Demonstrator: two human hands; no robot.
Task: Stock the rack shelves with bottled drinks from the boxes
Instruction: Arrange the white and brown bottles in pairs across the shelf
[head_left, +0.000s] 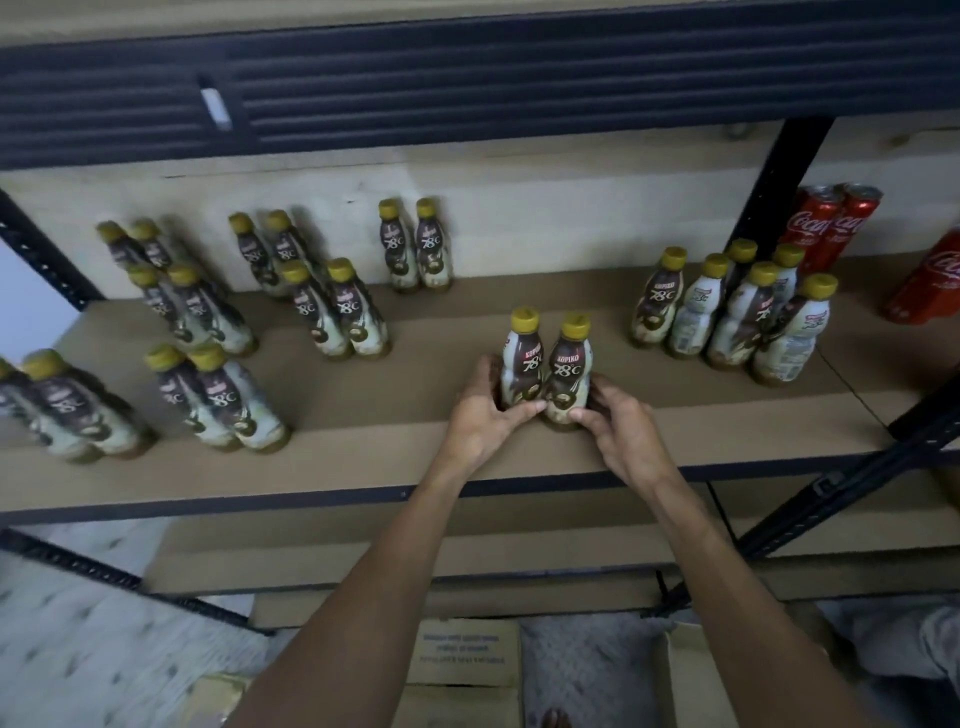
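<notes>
As both stand on shelf (363, 452) | left hand (483, 415) grips left bottle (522, 358) | right hand (618, 426) grips right bottle (569, 369)

Two small coffee-drink bottles stand upright and touching, side by side, near the front middle of a brown rack shelf (363, 457). The left bottle (521, 364) and the right bottle (567, 371) each carry a yellow cap and a brown-and-cream "Kopiko 78°C" label. The left grip (485, 415) wraps the left bottle's base; the right grip (621, 426) wraps the right bottle's. Matching paired bottles (337, 312) dot the shelf's left half — a tight cluster (737, 322) stands to the right. Open cardboard boxes (462, 654) sit on the floor below.
</notes>
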